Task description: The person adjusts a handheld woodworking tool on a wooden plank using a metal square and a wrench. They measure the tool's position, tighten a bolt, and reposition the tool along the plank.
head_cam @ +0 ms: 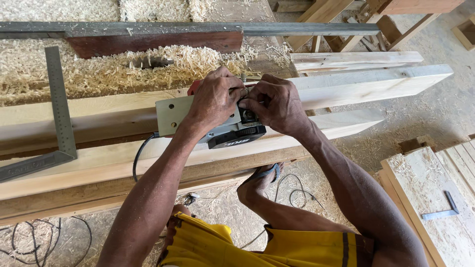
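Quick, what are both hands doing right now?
Left hand: closed on the grey-and-black electric planer.
Right hand: fingers pinch a small part on the planer's top.

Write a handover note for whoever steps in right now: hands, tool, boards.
Left hand: clasped over the top of the electric planer.
Right hand: fingers at the planer's front end, on a small part there; hidden by the fingers.
Planer sits on the long pale board across the bench, cord trailing down.
Steel square lies on the boards, left.
Shavings piled behind.
Done or left: cannot tell.
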Available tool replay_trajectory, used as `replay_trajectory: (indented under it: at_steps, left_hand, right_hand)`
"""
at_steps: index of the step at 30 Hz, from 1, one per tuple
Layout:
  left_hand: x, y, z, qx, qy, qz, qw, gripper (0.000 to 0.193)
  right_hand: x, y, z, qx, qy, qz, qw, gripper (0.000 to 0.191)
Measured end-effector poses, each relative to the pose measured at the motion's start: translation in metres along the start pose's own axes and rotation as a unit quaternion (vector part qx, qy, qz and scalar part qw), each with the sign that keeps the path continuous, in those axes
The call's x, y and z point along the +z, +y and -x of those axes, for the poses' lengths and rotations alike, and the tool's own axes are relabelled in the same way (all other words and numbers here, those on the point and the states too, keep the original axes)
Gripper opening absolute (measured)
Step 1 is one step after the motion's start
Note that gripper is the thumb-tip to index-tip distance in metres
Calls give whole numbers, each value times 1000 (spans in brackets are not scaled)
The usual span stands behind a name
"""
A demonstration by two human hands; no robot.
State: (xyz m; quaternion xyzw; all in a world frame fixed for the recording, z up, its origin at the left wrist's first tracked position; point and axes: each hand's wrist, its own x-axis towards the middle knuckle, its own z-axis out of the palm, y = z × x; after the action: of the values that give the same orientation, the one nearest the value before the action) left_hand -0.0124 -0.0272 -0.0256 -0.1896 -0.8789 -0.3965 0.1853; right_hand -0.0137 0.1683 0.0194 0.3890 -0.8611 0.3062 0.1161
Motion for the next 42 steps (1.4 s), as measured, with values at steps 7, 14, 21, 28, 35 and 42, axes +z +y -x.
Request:
replay_trajectory:
  at_steps: [7, 14, 21, 28, 35, 42]
  left_hand:
    - [-1, 3, 2, -3, 2, -1, 1000, 17]
    - [1, -1, 1, 4, 4, -6, 1000, 16]
    - [1, -1, 1, -15, -4, 4, 1000, 13]
    - [3, -1, 2, 10, 6, 7, 1000, 13]
    - [6, -2, 1, 16, 9, 5, 1000, 13]
    - [8, -2, 0, 31, 13, 3, 999, 14]
  right_hand:
    - [-3, 2, -3, -41, -18, -20, 999, 10]
    - [-5, 2, -3, -8, -46, -53, 997, 16]
    - [-5, -3, -4, 38, -29, -11, 999, 17]
    - [-4, -1, -3, -2, -17, 31, 999, 14]
    - [-7, 4, -1, -53, -30, 4, 998, 4]
    - [-9, 1, 0, -30, -39, -9, 999, 10]
